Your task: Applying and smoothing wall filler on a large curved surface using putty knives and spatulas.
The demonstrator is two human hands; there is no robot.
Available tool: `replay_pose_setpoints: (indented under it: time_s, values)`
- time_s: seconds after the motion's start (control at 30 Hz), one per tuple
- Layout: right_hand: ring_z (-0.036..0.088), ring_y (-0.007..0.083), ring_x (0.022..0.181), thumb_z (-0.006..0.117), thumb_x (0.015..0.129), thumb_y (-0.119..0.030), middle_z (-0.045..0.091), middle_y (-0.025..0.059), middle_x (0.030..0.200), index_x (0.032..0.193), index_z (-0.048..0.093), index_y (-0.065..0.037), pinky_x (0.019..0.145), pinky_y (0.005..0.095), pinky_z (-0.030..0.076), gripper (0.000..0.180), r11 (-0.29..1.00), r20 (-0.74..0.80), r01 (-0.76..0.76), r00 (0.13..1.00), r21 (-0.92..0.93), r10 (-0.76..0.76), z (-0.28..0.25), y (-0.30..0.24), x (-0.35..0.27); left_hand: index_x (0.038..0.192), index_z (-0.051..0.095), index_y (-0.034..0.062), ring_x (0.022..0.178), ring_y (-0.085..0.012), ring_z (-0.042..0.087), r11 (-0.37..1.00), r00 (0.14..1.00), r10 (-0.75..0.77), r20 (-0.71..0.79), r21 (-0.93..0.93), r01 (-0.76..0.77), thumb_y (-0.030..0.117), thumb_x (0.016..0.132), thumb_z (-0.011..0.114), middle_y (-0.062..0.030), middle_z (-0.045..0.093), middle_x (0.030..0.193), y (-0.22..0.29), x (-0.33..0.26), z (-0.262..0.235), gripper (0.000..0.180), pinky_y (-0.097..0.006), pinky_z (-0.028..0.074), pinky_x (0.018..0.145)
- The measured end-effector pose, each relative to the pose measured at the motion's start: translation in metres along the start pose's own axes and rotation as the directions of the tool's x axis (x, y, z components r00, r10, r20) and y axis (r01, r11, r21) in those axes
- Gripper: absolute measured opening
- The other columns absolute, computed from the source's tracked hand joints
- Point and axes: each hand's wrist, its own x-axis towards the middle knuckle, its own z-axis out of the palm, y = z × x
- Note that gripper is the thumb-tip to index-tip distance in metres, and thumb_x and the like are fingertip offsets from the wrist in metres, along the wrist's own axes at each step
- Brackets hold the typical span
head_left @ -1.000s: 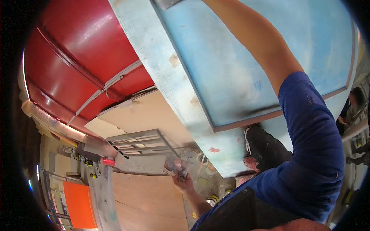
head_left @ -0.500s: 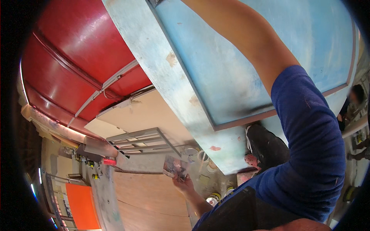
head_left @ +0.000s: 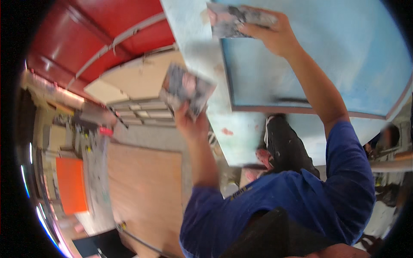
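Observation:
My left hand (head_left: 191,127) grips the lower edge of a flat, square putty board (head_left: 186,88), smeared grey and pink. It is raised left of the light blue panel (head_left: 262,77). In my right hand (head_left: 279,36) is a flat putty scraper (head_left: 226,19) with similar grey and pink smears, pinched between thumb and fingers. This scraper is over the panel's pale border, near the corner of a dark inset frame line. Whether it touches the surface cannot be made out. Motion blurs both tools.
Red panels (head_left: 142,38) stand at the upper left, with cream boards (head_left: 124,77) and a grey metal frame (head_left: 142,112) below. A brown wooden board (head_left: 144,180) and an orange panel (head_left: 71,185) lie lower left. My shoe (head_left: 264,158) is by the panel's lower edge. Another person (head_left: 389,136) is at the right.
My right hand has come back down into view from the top edge, showing the scraper. My left hand has risen with the putty board, and my view has shifted.

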Motion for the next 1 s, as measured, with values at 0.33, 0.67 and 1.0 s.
replay_pose_setpoints:
  time_s: [0.33,0.67,1.0]
  values:
    - [0.054,0.025,0.095,0.046,0.069,0.014,0.059,0.0064,0.102,0.1,0.058,-0.008,0.084,0.0336,0.042,0.04,0.639,0.606,0.601,0.754,-0.48,-0.254,0.002,0.035,-0.058,0.107,0.043,0.0018,0.076,-0.0207,0.057,0.983,0.982,0.159,0.098,0.073,-0.166,0.01,0.069,0.05,-0.0086,0.054,0.096,0.007,-0.024,0.061,0.039,-0.03,0.048,0.061]
    - [0.055,0.0209,0.082,0.051,0.058,0.005,0.061,0.003,0.092,0.091,0.061,-0.012,0.072,0.035,0.043,0.039,0.524,0.498,0.656,0.754,-0.542,-0.428,-0.023,-0.011,-0.045,0.108,0.039,-0.0026,0.083,-0.0251,0.055,0.939,0.982,0.188,0.012,0.292,-0.183,0.001,0.063,0.049,-0.0138,0.05,0.096,0.017,-0.015,0.062,0.046,-0.036,0.049,0.068]
    - [0.052,0.0148,0.089,0.052,0.056,0.004,0.061,-0.0035,0.093,0.086,0.063,-0.013,0.077,0.0305,0.04,0.037,0.393,0.642,0.738,0.673,-0.549,-0.367,-0.017,-0.009,-0.037,0.107,0.041,-0.0023,0.088,-0.0222,0.053,0.924,0.982,0.175,0.077,0.331,-0.191,-0.005,0.065,0.046,-0.0125,0.051,0.099,0.004,-0.009,0.067,0.042,-0.033,0.045,0.076]
